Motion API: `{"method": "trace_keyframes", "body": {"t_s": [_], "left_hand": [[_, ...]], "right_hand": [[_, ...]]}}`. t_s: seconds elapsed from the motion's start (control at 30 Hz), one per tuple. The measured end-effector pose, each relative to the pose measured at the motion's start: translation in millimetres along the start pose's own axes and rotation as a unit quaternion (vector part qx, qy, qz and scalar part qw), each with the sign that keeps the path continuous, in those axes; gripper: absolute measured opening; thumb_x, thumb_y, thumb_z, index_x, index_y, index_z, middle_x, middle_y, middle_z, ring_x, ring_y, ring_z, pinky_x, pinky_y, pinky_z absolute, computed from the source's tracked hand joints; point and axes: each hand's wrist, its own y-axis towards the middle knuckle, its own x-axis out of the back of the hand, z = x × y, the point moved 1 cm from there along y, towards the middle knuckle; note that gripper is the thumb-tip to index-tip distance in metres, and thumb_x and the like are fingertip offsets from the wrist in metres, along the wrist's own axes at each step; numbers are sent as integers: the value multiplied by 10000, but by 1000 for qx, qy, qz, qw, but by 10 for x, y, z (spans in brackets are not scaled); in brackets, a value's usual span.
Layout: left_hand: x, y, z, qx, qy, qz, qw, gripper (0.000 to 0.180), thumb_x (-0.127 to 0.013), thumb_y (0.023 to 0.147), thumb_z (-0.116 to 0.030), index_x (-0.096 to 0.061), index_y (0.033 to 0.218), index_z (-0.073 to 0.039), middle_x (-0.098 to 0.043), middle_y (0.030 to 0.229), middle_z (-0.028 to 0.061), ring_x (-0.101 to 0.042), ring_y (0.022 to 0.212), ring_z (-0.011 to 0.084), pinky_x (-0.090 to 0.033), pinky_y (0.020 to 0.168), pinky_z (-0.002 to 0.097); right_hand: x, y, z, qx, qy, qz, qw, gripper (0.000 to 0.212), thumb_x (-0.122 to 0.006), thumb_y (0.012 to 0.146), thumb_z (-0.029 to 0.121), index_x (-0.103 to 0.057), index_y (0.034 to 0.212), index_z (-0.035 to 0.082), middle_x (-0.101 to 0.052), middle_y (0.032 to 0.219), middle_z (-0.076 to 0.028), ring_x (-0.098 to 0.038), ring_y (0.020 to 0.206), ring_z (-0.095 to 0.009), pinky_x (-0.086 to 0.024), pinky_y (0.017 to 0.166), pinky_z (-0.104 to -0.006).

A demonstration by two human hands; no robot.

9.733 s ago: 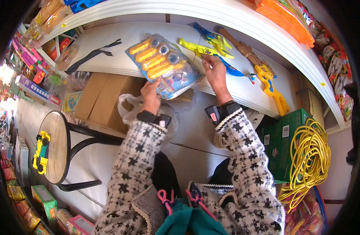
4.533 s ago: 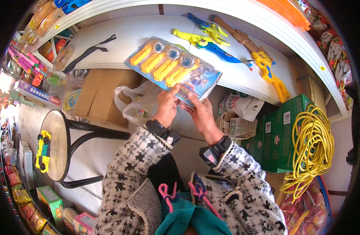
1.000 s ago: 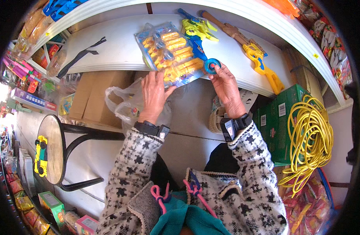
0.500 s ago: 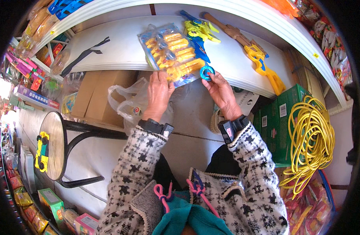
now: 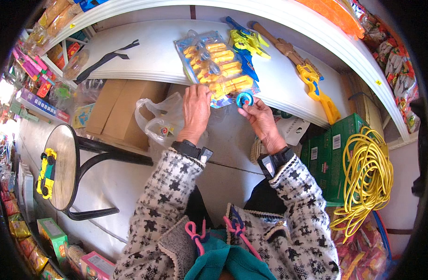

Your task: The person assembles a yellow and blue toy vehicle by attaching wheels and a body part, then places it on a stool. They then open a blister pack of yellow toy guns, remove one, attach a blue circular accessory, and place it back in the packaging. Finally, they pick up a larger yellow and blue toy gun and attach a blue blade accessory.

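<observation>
My left hand (image 5: 196, 112) is closed on the lower left edge of a blister pack (image 5: 228, 70) of several yellow toys, under clear plastic on a blue card. The pack leans over the front edge of the white shelf. In my right hand (image 5: 263, 122) a small blue ring, which looks like a roll of tape (image 5: 239, 99), is pinched between thumb and fingers. It sits close beside the pack's lower right corner; whether they touch I cannot tell.
On the shelf (image 5: 153, 65) lie a black strap (image 5: 100, 64), a yellow-and-blue toy (image 5: 246, 43) and a long brown-and-yellow toy gun (image 5: 311, 74). A cardboard box (image 5: 116, 112), plastic bag (image 5: 158, 116), stool with a toy car (image 5: 47, 172), green box (image 5: 326, 158) and coiled yellow cord (image 5: 368, 172) surround me.
The view has shifted slightly, so most things appear displaced. The blue ring has tilted and moved a little lower against the pack. My left hand keeps its grip on the pack.
</observation>
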Motion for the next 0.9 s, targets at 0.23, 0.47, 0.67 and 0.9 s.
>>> {"method": "trace_keyframes", "body": {"t_s": [0.23,0.47,0.67,0.9], "left_hand": [[-37,3,31,53,-69,5,996,167,-649,858,-101,-529,952,-33,-563,961,151,-540,928,352,-443,796,450],[-63,12,42,104,-100,7,990,184,-631,877,-96,-506,989,-20,-550,982,170,-571,894,376,-459,749,465],[-64,13,34,121,-125,2,985,162,-607,888,-82,-497,994,-27,-542,984,179,-574,888,387,-460,740,471],[-14,20,-1,115,-126,-4,985,129,-577,908,-81,-491,992,-34,-536,986,189,-566,874,402,-454,735,478]], "right_hand": [[-316,-135,-137,171,-336,-44,925,313,-701,818,-58,-604,1107,12,-629,933,-11,-586,796,-72,-535,760,-243],[-574,-134,-256,453,-557,-31,695,394,-714,739,-70,-655,1113,42,-595,911,-101,-618,831,-237,-507,762,-297],[-703,-58,-383,474,-531,-80,698,286,-739,695,-67,-631,942,27,-617,862,-90,-618,727,-227,-512,652,-298],[-818,-87,-382,502,-533,-117,671,245,-733,688,-73,-640,892,25,-617,862,-96,-614,702,-227,-500,622,-290]]}}
